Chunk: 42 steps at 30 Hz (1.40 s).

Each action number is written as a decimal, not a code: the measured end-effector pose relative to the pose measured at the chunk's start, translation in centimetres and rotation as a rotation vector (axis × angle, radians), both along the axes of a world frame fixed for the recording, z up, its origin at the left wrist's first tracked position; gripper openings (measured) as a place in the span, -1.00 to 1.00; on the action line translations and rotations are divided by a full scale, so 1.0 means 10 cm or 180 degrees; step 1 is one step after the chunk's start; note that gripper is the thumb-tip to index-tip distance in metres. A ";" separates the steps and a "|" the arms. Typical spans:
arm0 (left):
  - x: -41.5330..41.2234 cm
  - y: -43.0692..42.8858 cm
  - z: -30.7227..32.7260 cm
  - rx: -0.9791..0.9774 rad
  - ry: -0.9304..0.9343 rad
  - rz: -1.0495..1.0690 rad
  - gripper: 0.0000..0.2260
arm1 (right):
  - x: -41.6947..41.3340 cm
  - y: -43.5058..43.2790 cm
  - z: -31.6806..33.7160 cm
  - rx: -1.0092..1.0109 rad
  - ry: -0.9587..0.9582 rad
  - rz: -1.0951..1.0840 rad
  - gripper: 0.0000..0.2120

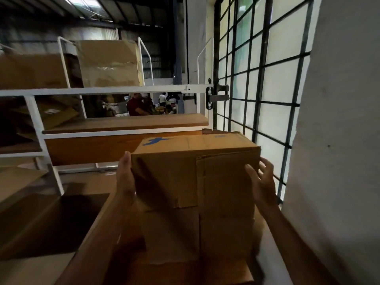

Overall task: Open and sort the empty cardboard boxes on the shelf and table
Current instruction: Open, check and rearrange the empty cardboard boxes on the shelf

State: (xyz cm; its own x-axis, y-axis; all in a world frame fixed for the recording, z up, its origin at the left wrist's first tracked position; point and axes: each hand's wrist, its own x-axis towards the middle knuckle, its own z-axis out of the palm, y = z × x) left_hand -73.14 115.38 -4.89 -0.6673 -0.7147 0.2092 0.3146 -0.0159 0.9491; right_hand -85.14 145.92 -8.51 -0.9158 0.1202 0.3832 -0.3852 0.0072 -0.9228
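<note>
- The cardboard box is stacked on a lower box, near centre.
- The left hand is pressed flat against its left face; the right hand is held spread beside it, empty.
- A rightward slip may be caused by one-sided pressure.

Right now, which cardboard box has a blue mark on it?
The cardboard box between the left hand and right hand: blue mark on top. The taped box above has none.
</note>
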 end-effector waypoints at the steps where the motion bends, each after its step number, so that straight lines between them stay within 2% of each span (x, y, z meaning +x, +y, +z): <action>1: -0.03 -0.06 0.09 -0.0135 -0.0053 -0.0018 -0.56 | 0.00 0.01 0.10 0.0039 0.0101 -0.0041 -0.52; 4: -0.10 -0.29 0.32 -0.0667 -0.0678 0.0187 -0.51 | -0.03 0.06 0.36 0.0532 0.0117 -0.0128 -0.40; 6: -0.12 -0.36 0.40 -0.0919 -0.1016 0.0080 -0.50 | -0.08 0.09 0.50 0.0980 -0.0061 -0.0162 -0.28; 9: -0.13 -0.32 0.50 -0.1296 -0.1411 -0.0084 -0.56 | -0.18 0.14 0.66 0.1464 -0.0479 -0.0231 -0.27; 11: -0.12 -0.28 0.56 -0.1246 -0.1515 -0.0261 -0.64 | -0.18 0.17 0.73 0.1467 -0.0766 -0.0179 -0.34; 14: -0.04 -0.28 0.59 -0.1120 -0.1566 -0.0414 -0.65 | -0.14 0.14 0.72 0.0739 -0.0983 0.0124 -0.48; 16: 0.00 -0.30 0.50 -0.0769 -0.1414 -0.0514 -0.56 | -0.11 0.11 0.69 0.0437 -0.0949 0.0162 -0.53; 18: 0.03 -0.29 0.37 -0.0312 -0.1097 -0.0581 -0.48 | -0.06 0.08 0.62 0.0351 -0.0807 0.0101 -0.58; 19: 0.06 -0.28 0.32 -0.0272 -0.0966 -0.0523 -0.47 | -0.03 0.07 0.56 0.0322 -0.0714 0.0014 -0.60; 24: 0.15 -0.26 0.23 -0.0449 -0.0611 -0.0594 -0.57 | 0.09 0.10 0.40 -0.0108 -0.0422 -0.0231 -0.67; 29: 0.18 -0.29 0.22 -0.0723 -0.0218 -0.0632 -0.35 | 0.23 0.15 0.35 -0.0400 -0.0327 -0.0186 -0.63; 32: 0.25 -0.35 0.11 -0.0652 -0.0084 -0.0839 -0.26 | 0.27 0.18 0.21 -0.0415 -0.0384 -0.0239 -0.69; 35: 0.40 -0.34 -0.14 -0.0882 -0.0203 -0.0909 -0.33 | 0.38 0.17 -0.01 -0.0133 -0.0630 -0.0220 -0.56; 37: 0.52 -0.29 -0.34 -0.1063 -0.0249 -0.0894 -0.56 | 0.47 0.16 -0.21 0.0346 -0.0865 -0.0383 -0.48; 39: 0.62 -0.22 -0.57 -0.0924 -0.0359 -0.0856 -0.73 | 0.56 0.14 -0.46 0.1102 -0.1191 -0.0313 -0.43; 40: 0.68 -0.21 -0.71 -0.0839 -0.0468 -0.0849 -0.74 | 0.63 0.11 -0.57 0.1423 -0.1416 -0.0216 -0.40; 42: 0.75 -0.25 -1.06 -0.0801 -0.0651 -0.0894 -0.52 | 0.77 0.05 -0.79 0.1560 -0.1796 -0.0039 -0.30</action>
State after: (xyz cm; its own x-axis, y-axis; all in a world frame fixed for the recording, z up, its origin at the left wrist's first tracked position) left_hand -65.67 112.84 -15.49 -0.8746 -0.4429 0.1971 0.1360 0.1660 0.9767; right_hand -77.47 146.45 -16.43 -0.9889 0.0680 -0.1324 0.1488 0.4696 -0.8702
